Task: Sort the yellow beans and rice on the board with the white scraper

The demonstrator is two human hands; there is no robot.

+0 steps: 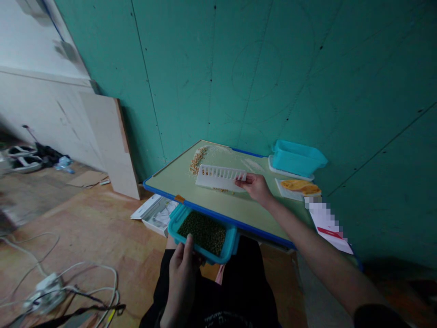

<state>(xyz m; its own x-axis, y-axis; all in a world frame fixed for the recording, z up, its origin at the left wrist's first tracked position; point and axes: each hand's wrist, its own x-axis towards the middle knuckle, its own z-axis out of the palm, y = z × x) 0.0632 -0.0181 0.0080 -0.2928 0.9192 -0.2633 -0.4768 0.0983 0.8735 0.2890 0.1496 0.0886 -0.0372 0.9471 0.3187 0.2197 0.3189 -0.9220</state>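
My left hand (183, 266) grips the near side of a teal plastic container (228, 249), thumb over the rim. Small dark green beans (201, 228) fill it, and it is held over my lap at the table's front edge. My right hand (256, 187) pinches the right end of a white plastic strip with a row of slots (218, 181). That strip stands tilted just above or on the tabletop (170, 179); whether it touches is unclear. Behind it, at the far left, lies a pile of orange-yellow kernels (197, 160). A few more kernels (221, 190) show along its lower edge.
A teal bin (296, 157) on a white lid stands at the back right, with an orange-yellow cloth-like item (300, 186) before it. Paper (329, 225) lies at the right edge. An open white box (157, 217) sits below the table; cables (82, 282) cross the floor at left.
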